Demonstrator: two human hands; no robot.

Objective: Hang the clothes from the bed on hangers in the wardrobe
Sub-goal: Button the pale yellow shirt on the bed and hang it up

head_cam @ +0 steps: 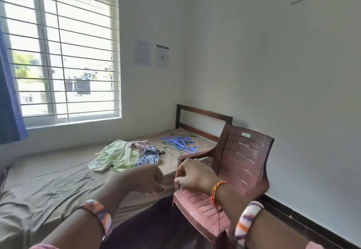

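White walls and a barred window (60, 53) back the bed (48, 180); crumpled clothes (125, 156) lie mid-mattress, blue hangers (180, 143) near the headboard corner. Left hand (147, 179) curls, holding nothing; right hand (193, 175) grips the plastic chair's (242, 162) armrest.

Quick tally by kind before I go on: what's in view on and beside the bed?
Clothes pile: 1, garments too bunched to count
Hanger heap: 1, hangers too tangled to count
Plastic chair: 1
Wall papers: 2
Total: 5

The bed (48, 180) runs off the left edge, and print on the wall papers (143, 53) is unreadable.
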